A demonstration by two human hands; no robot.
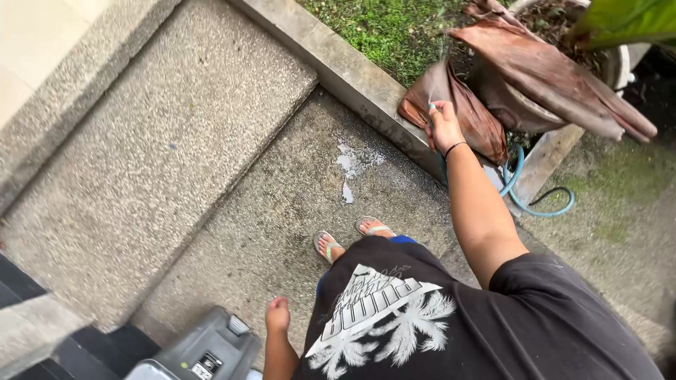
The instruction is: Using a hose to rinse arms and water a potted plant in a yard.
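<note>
My right hand (443,127) reaches out to the upper right and grips the end of a teal garden hose (522,200). A thin spray of water (442,67) rises from my fist toward dried brown leaves (549,77) draped over a planter. My left hand (277,314) hangs low at my side with its fingers curled and nothing visible in it, just beside a grey machine (211,348). My feet in sandals (352,238) stand on the concrete path.
A concrete kerb (338,63) separates the path from a grass patch (394,28). A small wet patch (352,165) lies in front of my feet. A raised pebbled slab (162,155) fills the left side. A green leaf (627,21) hangs at the top right.
</note>
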